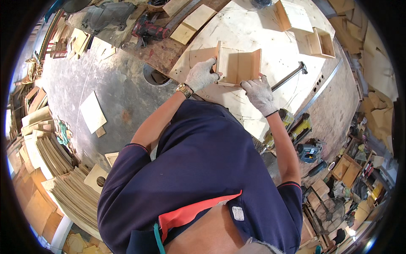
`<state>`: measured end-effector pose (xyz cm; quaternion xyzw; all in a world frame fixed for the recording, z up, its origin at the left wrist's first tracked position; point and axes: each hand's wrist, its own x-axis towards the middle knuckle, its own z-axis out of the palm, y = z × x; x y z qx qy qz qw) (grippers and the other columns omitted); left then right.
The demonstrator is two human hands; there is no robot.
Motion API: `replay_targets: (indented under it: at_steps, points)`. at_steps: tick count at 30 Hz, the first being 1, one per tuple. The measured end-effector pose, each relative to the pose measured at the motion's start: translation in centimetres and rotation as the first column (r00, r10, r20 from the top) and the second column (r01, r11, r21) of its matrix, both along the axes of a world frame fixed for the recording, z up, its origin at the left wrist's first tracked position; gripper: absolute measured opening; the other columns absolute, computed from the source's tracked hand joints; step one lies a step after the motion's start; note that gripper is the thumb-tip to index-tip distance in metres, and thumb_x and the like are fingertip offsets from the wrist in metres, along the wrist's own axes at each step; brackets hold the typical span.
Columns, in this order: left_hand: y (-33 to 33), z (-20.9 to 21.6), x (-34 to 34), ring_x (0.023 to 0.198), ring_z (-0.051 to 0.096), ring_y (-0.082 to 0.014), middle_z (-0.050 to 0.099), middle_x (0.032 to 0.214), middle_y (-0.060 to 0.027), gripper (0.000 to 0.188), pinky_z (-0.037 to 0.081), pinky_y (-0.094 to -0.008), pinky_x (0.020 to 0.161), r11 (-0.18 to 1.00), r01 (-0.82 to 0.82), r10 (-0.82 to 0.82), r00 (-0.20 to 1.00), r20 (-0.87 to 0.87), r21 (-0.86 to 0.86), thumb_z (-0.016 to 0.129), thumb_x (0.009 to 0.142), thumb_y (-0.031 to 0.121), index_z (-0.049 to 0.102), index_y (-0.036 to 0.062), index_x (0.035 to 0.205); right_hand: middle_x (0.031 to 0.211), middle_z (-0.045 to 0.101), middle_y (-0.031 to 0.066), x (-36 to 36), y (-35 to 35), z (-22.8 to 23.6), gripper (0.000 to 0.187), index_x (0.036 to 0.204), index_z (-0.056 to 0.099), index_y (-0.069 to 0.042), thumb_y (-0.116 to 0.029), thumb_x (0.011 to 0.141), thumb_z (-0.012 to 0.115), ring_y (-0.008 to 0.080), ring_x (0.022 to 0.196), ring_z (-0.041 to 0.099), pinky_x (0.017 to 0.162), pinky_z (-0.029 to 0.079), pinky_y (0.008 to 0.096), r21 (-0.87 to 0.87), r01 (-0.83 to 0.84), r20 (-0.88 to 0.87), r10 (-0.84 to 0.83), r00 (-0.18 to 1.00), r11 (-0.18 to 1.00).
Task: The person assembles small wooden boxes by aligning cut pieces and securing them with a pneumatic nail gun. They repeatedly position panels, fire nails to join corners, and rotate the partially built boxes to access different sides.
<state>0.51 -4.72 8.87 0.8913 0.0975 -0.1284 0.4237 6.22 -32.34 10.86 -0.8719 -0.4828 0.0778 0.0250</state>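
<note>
Both my hands wear pale knit gloves. On the light plywood sheet in front of me sits a partly built wooden box, with a base board and two upright side panels. My left hand, a watch at its wrist, is closed round the near end of the left panel. The fingers of my right hand are closed on the box's near right corner, by the foot of the right panel. A hammer lies just right of that hand, its head pointing away. Some fingertips are hidden behind the panels.
Two wooden boxes stand at the far right of the sheet. A red and black cordless drill lies far left, near wood strips. Yellow nail guns and a blue power tool are by my right forearm. Stacked boards stand at lower left.
</note>
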Motion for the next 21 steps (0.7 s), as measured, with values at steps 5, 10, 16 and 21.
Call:
replay_targets:
  at_steps: [5, 10, 16, 21]
  points:
    - [0.1, 0.7, 0.0, 0.072, 0.071, -0.031, 0.07, 0.076, -0.0144, 0.052, 0.052, -0.0433, 0.066, 0.999, 0.008, -0.007, 1.0, 0.012, -0.033, 0.079, 0.091, 0.041, 0.063, 0.0069, 0.127, 0.095, 0.072, 0.002, -0.1, 0.0, -0.6, 0.033, 0.117, 0.065, -0.019, -0.013, 0.086, 0.075, 0.0211, 0.1, 0.072, 0.114, 0.042, 0.0526, 0.01, 0.009, 0.01, -0.009, 1.0, 1.0]
    - [-1.2, 1.2, -0.4, 0.102, 0.067, -0.0316, 0.07, 0.107, -0.0139, 0.058, 0.053, -0.0441, 0.084, 0.945, -0.031, -0.063, 0.96, 0.273, 0.326, 0.079, 0.087, 0.038, 0.063, 0.0071, 0.134, 0.096, 0.071, 0.0002, -0.5, -0.3, -1.3, 0.033, 0.118, 0.064, -0.019, -0.014, 0.086, 0.073, 0.0203, 0.101, 0.072, 0.117, 0.04, 0.0529, 0.015, 0.068, -0.036, -0.068, 0.997, 0.998]
    - [-7.6, 3.2, -0.1, 0.118, 0.061, -0.0306, 0.065, 0.12, -0.0127, 0.066, 0.047, -0.0449, 0.101, 0.861, 0.263, -0.47, 0.74, 0.482, 0.436, 0.083, 0.078, 0.028, 0.061, 0.0061, 0.137, 0.12, 0.068, 0.0049, -0.7, -0.8, -1.3, 0.043, 0.126, 0.065, -0.017, -0.013, 0.084, 0.074, 0.0247, 0.121, 0.065, 0.121, 0.039, 0.0509, 0.142, 0.079, -0.026, -0.076, 0.997, 0.987]
    - [-11.4, 1.7, 1.2, 0.11, 0.065, -0.0317, 0.067, 0.113, -0.0146, 0.055, 0.05, -0.0457, 0.095, 0.845, 0.28, -0.459, 0.817, 0.349, 0.456, 0.083, 0.077, 0.031, 0.063, 0.0036, 0.121, 0.141, 0.062, 0.0102, -2.7, -3.4, 0.1, 0.059, 0.13, 0.067, -0.011, 0.002, 0.072, 0.072, 0.0306, 0.136, 0.057, 0.116, 0.047, 0.0463, 0.391, 0.597, -0.316, -0.507, 0.802, 0.701]
